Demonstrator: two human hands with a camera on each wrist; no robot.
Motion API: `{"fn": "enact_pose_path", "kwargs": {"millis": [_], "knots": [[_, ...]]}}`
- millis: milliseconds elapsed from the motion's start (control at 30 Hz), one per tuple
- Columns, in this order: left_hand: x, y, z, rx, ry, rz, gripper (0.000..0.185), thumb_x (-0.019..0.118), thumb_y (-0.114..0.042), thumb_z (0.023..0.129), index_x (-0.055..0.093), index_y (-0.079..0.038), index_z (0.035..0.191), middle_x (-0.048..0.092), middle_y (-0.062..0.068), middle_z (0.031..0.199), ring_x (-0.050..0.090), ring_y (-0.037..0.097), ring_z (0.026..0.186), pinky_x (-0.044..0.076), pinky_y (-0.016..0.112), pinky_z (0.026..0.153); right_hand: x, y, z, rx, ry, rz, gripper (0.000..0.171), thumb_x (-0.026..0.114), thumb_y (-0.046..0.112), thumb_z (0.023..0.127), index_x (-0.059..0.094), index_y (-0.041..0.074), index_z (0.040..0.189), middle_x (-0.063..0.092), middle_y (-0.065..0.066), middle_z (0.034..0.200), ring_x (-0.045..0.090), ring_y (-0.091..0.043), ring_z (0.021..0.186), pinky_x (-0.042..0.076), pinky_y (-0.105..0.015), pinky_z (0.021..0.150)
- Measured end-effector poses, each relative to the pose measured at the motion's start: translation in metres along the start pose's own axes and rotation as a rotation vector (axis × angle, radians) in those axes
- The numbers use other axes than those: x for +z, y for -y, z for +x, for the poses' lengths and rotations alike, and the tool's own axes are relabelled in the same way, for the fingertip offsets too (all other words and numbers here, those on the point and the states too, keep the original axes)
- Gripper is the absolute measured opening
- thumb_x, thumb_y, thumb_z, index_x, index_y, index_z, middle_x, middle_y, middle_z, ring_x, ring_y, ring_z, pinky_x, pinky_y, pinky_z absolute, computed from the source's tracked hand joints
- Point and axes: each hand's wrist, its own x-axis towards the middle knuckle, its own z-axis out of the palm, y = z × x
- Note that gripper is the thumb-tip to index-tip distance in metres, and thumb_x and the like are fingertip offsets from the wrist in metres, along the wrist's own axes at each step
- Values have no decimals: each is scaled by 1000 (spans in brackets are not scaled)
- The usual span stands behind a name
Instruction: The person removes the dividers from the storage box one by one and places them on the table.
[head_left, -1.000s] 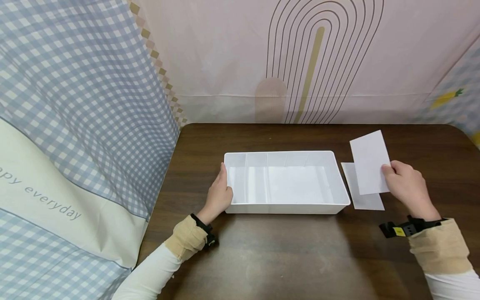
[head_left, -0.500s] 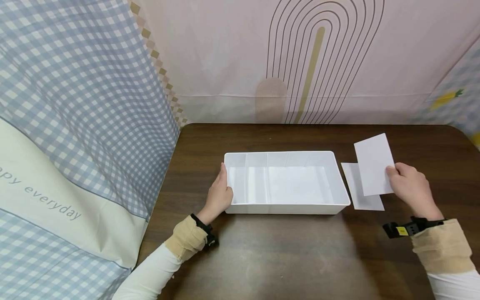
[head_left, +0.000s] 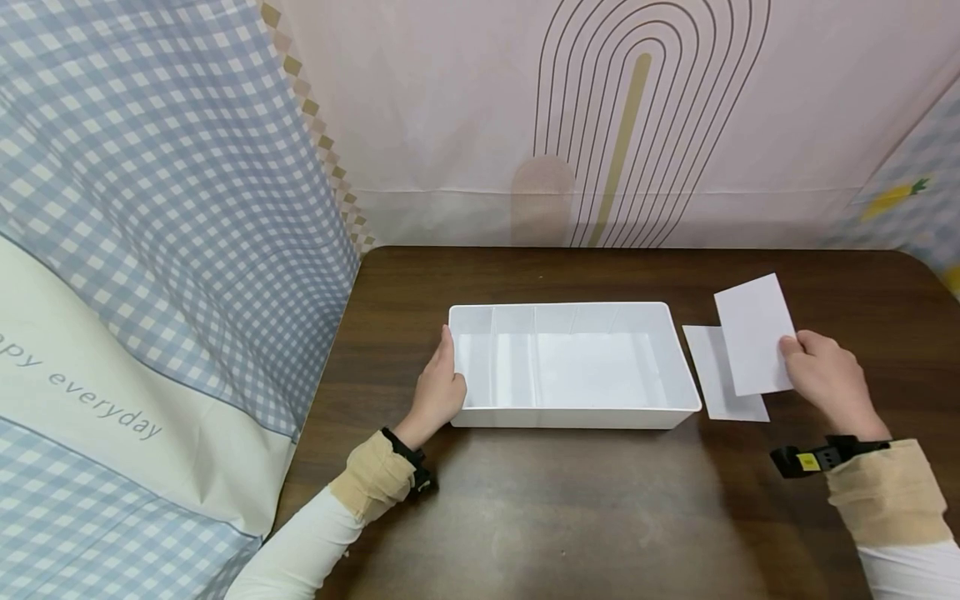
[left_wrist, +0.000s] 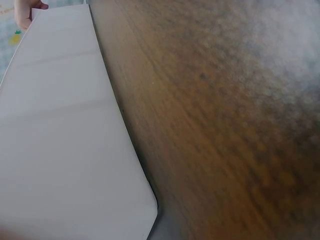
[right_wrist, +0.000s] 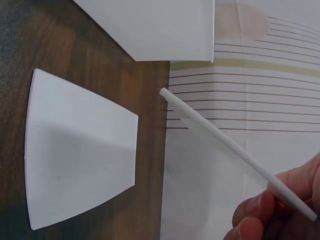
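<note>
White panel [head_left: 753, 335], head view: pinched at its right edge by the right hand [head_left: 831, 382], thumb on the face, grip closed; overlaps a second panel [head_left: 711, 367] lying on the brown table [head_left: 585, 517], right of the white tray [head_left: 570, 418]. Left hand [head_left: 437, 387] touches tray's left end, fingers straight along it. Left wrist view: tray wall beside wood grain; left grip cannot be told here. Right wrist view: held panel nearly edge-on, slanted, apart from second panel and tray.
</note>
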Motion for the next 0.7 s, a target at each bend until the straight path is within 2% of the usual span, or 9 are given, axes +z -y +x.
{"fn": "enact_pose_path", "kwargs": {"millis": [333,700], "knots": [[0,0,0,2,-5,2,71,36,2,83,-1,-8,143,15,13,147,21,14,42,25,26,46,0,-9,3,17,32,-1,54,22,31,94,39,-16,116,42,-38,109,44,-44,87,37,-46,63],[0,-1,0,18,-10,-4,69,35,2,82,1,-5,142,15,14,147,21,13,42,26,26,46,0,-15,5,40,67,8,58,21,32,94,34,-18,120,38,-40,112,41,-46,91,37,-49,66]]}}
